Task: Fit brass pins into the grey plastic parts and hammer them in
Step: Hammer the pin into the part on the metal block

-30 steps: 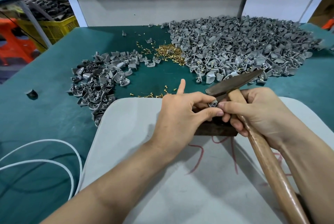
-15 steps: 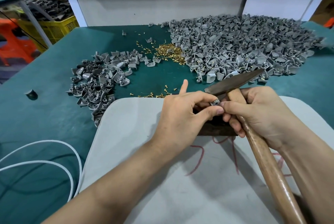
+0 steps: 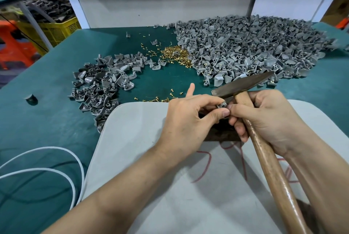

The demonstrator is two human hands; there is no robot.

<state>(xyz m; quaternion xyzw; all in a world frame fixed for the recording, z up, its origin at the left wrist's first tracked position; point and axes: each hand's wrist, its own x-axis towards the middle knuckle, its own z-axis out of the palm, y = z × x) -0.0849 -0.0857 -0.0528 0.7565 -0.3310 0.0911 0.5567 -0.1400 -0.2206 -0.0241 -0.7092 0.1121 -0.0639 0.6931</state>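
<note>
So, my left hand (image 3: pixel 187 120) pinches a grey part (image 3: pixel 222 105), right hand (image 3: pixel 268 118) grips the hammer (image 3: pixel 266 158); can't make out any pin.

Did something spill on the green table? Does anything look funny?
Yes. Loose brass pins lie strewn along the white board's edge, away from the pin heap. One grey part sits alone at the far left, far from the others.

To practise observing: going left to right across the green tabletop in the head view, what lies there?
Lone grey part, small grey-part pile, brass pin heap, large grey-part pile.
</note>
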